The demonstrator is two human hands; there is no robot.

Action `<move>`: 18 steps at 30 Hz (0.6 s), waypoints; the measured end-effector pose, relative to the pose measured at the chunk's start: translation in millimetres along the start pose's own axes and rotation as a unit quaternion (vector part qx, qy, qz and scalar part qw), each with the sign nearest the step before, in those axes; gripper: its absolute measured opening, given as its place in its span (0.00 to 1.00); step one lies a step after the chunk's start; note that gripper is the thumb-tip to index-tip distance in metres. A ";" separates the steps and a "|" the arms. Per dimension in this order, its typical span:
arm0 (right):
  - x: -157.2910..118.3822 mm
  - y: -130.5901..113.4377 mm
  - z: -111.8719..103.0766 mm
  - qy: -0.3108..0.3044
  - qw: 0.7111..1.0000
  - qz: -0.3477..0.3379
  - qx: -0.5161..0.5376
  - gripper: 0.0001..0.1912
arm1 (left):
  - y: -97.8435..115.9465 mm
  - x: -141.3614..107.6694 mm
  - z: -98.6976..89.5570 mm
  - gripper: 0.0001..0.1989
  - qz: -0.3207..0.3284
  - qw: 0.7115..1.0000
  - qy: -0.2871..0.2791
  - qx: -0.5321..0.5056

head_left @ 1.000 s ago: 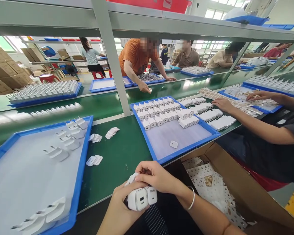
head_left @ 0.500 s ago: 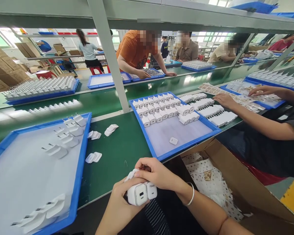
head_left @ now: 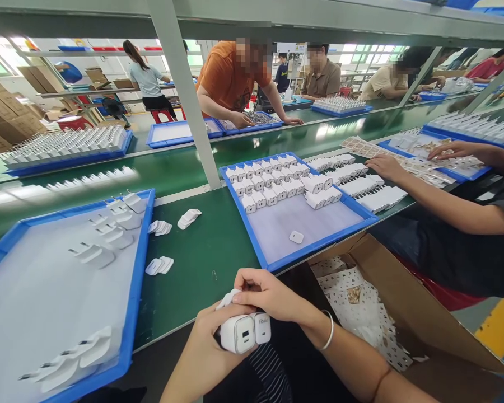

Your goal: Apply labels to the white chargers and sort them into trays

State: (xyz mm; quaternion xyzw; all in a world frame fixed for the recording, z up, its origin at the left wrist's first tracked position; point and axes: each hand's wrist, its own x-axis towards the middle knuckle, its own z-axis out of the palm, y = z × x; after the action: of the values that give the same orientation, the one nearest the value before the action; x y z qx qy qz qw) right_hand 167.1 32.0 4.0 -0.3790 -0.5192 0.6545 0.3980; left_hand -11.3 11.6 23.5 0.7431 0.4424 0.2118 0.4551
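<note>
Low in front of me, my left hand (head_left: 204, 344) is wrapped round white plug chargers. The nearer charger (head_left: 242, 334) shows a face with two ports; a second white charger (head_left: 262, 328) beside it bears dark lettering and one port. Over them my right hand (head_left: 269, 296) is closed, its fingertips pinching at small white plates (head_left: 227, 300) above my left thumb. How these plates sit against the chargers is partly hidden by my fingers. On the green bench nearby lie small fanned stacks of white faceplates (head_left: 159, 265).
To the left, a blue-rimmed tray (head_left: 139, 280) holds several chargers with pins. Another blue tray (head_left: 258, 246) carries rows of chargers and one loose faceplate (head_left: 296, 237). At right are a carton (head_left: 403, 280) of sticker sheets and a co-worker's arms (head_left: 449, 204). A post (head_left: 189, 95) rises ahead.
The view has shifted slightly, moving the scene a little in the frame. My hands keep the same hold, and the chargers have turned barely, if at all.
</note>
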 end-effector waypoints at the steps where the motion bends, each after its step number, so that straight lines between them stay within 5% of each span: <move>1: -0.4 0.8 -0.4 0.000 1.000 0.004 0.001 0.17 | -0.3 0.3 0.5 0.12 -0.002 1.000 0.000 0.005; 18: -4.0 0.9 -0.6 0.015 0.999 0.005 0.039 0.23 | 1.6 2.8 2.8 0.13 0.000 1.000 -0.024 -0.019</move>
State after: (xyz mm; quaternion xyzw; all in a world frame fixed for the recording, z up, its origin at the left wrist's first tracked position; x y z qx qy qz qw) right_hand 169.1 28.4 3.4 -0.3756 -0.4855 0.6704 0.4169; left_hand -7.1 12.4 23.2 0.7393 0.4273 0.2022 0.4795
